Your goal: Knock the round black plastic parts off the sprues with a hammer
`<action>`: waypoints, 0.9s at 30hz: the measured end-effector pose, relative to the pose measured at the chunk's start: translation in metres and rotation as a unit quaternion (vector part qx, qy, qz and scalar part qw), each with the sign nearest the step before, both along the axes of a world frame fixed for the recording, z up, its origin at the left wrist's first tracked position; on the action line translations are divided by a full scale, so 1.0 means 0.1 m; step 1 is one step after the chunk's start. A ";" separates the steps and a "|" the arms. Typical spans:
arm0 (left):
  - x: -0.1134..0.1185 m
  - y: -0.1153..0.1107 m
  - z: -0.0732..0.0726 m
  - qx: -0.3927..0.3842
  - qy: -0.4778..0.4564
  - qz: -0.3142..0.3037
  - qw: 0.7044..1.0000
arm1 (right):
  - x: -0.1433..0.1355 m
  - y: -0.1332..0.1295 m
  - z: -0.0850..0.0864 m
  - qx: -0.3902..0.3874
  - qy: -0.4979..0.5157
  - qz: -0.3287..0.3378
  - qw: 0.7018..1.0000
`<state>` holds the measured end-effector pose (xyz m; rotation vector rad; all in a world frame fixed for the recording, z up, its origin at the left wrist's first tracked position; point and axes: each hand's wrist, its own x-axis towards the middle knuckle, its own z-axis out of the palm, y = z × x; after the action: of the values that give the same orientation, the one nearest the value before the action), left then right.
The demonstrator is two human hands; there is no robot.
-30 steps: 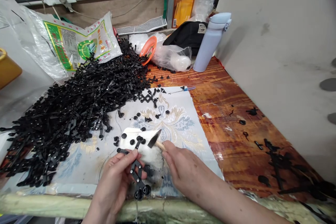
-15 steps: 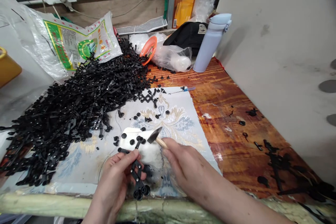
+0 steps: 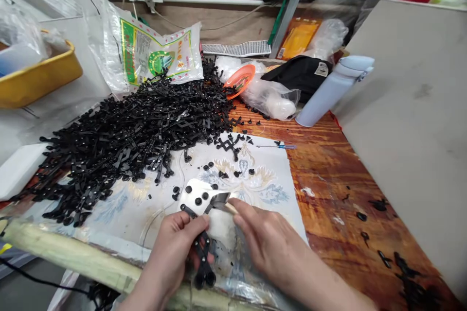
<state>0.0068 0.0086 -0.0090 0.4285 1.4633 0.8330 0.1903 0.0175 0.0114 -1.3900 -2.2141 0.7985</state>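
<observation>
My left hand [image 3: 180, 243] pinches a black jointed linkage piece [image 3: 203, 255], whose round ends hang below the fingers near the table's front edge. In my right hand [image 3: 266, 238] is a knife [image 3: 221, 198] with a short, wide blade and a pale wooden handle. The blade lies at the upper end of the linkage, over a white pad [image 3: 194, 189]. Small round black caps [image 3: 188, 189] lie on the pad and on the patterned cloth [image 3: 270, 180] around it. A large heap of black linkages [image 3: 146, 126] covers the left of the table.
A light blue bottle [image 3: 324, 97] stands at the back right beside a black cap [image 3: 299, 75]. An orange dish [image 3: 241, 80] and a printed plastic bag [image 3: 160, 56] are behind the heap. A yellow bin [image 3: 40, 80] is at far left. Black scraps [image 3: 412, 277] lie at right.
The view has swung left, bringing the yellow bin further in. The blade has come onto the upper end of the linkage and is turned more level. Both hands keep their holds.
</observation>
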 end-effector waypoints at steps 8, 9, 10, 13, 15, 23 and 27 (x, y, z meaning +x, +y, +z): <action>-0.02 0.01 -0.01 0.003 0.010 -0.018 1.000 | 0.02 0.03 0.09 0.004 0.028 -0.016 0.999; -0.02 0.01 -0.02 0.003 0.010 -0.020 1.000 | 0.01 0.03 0.07 -0.004 0.008 -0.011 1.000; -0.02 0.01 -0.02 0.003 0.012 -0.021 1.000 | 0.01 0.03 0.05 -0.018 -0.013 -0.004 1.000; -0.01 0.02 -0.02 0.003 0.021 -0.026 0.999 | -0.01 0.03 0.00 -0.065 -0.023 0.004 0.998; -0.01 0.02 -0.03 0.008 0.028 -0.037 0.999 | -0.02 0.01 -0.01 -0.058 0.000 -0.014 0.998; -0.34 0.02 -0.03 0.065 0.151 -0.162 0.973 | 0.01 -0.08 -0.04 -0.084 -0.010 -0.041 0.996; -0.58 0.19 0.06 0.079 0.155 -0.265 0.949 | 0.01 -0.22 -0.21 -0.056 -0.079 -0.041 0.994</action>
<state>-0.0515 0.0277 -0.0028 1.0601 1.4669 0.4588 0.1911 -0.0042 -0.0100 -1.6386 -2.2433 0.8207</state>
